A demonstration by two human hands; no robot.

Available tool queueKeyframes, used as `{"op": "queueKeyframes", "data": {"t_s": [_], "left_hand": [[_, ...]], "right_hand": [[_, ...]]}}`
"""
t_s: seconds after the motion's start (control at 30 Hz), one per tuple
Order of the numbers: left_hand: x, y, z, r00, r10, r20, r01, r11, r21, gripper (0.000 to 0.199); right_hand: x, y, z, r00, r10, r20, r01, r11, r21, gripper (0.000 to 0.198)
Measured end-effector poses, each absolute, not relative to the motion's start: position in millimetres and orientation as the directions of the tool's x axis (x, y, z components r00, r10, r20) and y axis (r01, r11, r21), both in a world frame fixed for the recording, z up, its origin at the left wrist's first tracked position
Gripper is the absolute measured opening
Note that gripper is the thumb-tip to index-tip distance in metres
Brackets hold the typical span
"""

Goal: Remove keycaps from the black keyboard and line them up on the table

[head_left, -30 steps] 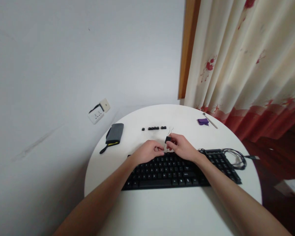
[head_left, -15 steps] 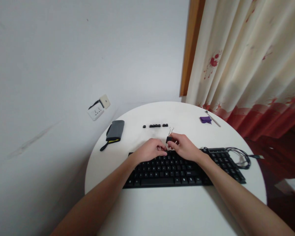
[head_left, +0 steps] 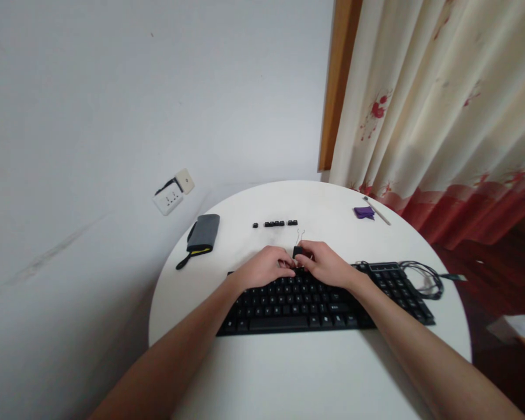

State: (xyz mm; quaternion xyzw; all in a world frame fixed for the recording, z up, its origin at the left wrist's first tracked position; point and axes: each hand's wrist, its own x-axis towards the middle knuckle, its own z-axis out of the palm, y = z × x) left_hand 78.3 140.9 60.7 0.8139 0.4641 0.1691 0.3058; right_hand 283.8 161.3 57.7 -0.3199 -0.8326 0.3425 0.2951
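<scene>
A black keyboard (head_left: 284, 322) lies across the white table below both hands. My right hand (head_left: 324, 261) pinches the black grip of a wire keycap puller (head_left: 297, 251), whose thin hooked wires stick up above the fingers. The puller's lower end is down at the keyboard's top row, hidden among the fingertips. Close against it on the left, my left hand (head_left: 269, 265) is closed, its thumb on the top keys and its fingertips at the puller's lower wires. What those fingers hold is too small to make out. Behind the hands, several loose black keycaps (head_left: 274, 224) sit in a line.
On the round white table (head_left: 245, 379) a grey pouch (head_left: 204, 231) lies at the left. A folded purple cloth (head_left: 364, 213) and a thin brush (head_left: 377, 211) are at the back right. The coiled USB cable (head_left: 440, 286) rests beside the keyboard's right end.
My right hand and the keycap puller have dropped slightly toward the keys. My left hand keeps its place at the top row. The whole view has shifted a little.
</scene>
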Motion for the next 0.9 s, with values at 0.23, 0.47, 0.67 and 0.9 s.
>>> {"op": "queueKeyframes", "data": {"t_s": [0.23,0.47,0.67,0.9], "left_hand": [[76,141,58,0.487,0.874,0.005,0.652,-0.367,0.664,0.013],[76,141,57,0.513,0.858,0.026,0.657,-0.412,0.632,0.012],[80,139,62,0.512,0.859,0.008,0.672,-0.406,0.619,0.014],[81,138,62,0.525,0.85,0.049,0.647,-0.436,0.626,0.012]], "right_hand": [[292,157,69,-0.727,0.635,0.263,0.279,0.622,-0.732,0.01],[288,156,65,-0.672,0.685,0.281,0.37,0.64,-0.673,0.008],[282,161,55,-0.617,0.738,0.273,0.395,0.591,-0.703,0.011],[278,161,53,-0.575,0.771,0.273,0.392,0.552,-0.736,0.016]]}}
